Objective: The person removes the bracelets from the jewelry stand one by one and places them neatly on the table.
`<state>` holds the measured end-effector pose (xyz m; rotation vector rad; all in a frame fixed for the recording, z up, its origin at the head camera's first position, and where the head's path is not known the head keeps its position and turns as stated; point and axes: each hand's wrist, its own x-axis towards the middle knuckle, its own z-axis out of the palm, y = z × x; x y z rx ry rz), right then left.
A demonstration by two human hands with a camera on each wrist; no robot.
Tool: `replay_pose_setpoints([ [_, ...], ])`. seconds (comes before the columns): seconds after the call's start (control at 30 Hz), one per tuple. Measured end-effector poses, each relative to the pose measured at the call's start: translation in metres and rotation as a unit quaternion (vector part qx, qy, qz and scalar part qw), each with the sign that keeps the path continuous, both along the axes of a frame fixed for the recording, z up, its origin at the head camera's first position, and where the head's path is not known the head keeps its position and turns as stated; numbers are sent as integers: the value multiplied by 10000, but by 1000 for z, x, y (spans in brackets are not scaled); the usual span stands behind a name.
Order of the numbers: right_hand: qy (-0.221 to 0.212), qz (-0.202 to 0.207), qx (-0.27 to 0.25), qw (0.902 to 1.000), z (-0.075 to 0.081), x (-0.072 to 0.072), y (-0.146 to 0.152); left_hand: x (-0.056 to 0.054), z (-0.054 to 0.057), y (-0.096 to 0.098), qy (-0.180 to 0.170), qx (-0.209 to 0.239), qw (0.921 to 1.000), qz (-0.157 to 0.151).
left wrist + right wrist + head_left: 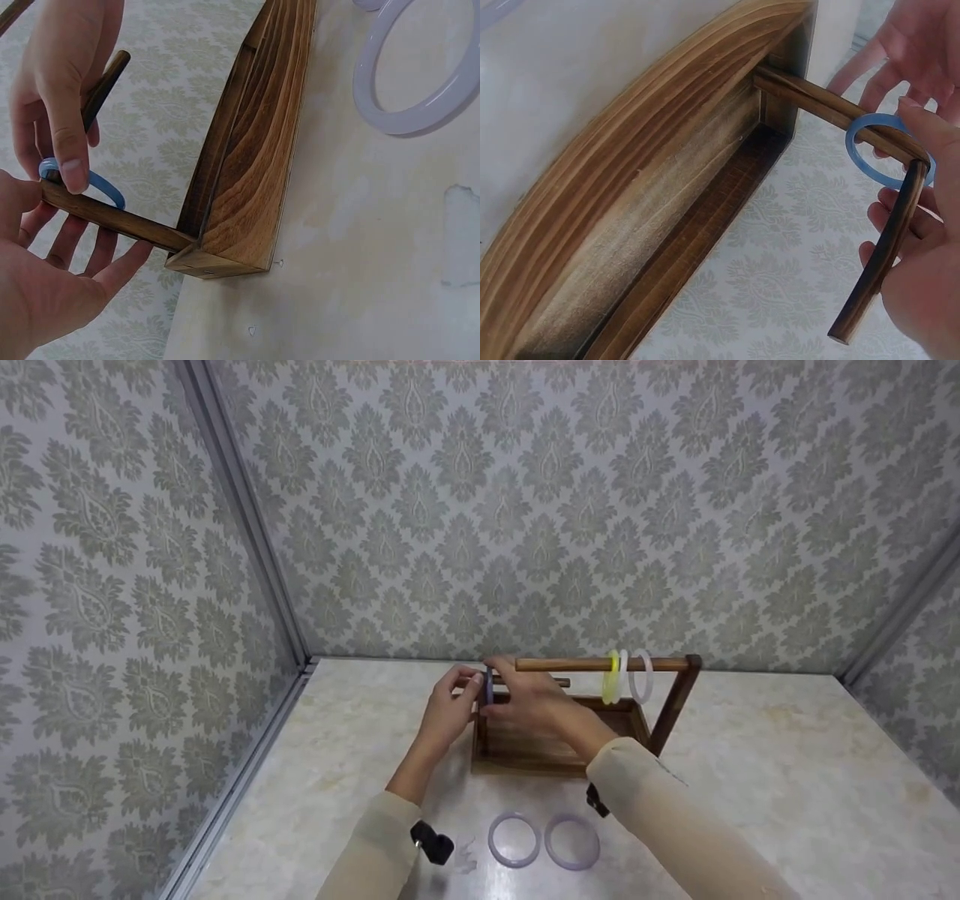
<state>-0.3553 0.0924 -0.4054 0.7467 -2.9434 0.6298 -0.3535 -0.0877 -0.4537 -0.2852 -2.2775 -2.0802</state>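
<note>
A blue bangle (859, 161) encircles the wooden stand near the corner where its upright post (120, 217) meets a short arm (870, 277). My right hand (532, 697) pinches this bangle at the corner, thumb on its near side and the other fingers behind the arm. My left hand (448, 709) grips the post's top end from the outer side, its fingers spread along the wood. On the stand's longer arm (562, 664) hang a yellow bangle (607, 690), a white bangle (622, 679) and a pale translucent bangle (631, 684).
The stand's wooden tray (525, 769) sits on a pale marbled table (780, 780). Two lavender bangles, one left (491, 844) and one right (549, 847), lie flat in front of it. Patterned wall panels (510, 510) enclose the table behind and at the sides.
</note>
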Motion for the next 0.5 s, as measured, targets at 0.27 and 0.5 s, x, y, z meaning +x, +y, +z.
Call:
replay_pose_setpoints([
  [0.27,-398,-41,103,9991,7,-3,-3,1,3,-1,-2,-50,10000,29],
  [0.5,-396,311,218,9985,7,-7,-2,0,2,1,-90,-103,9999,24],
])
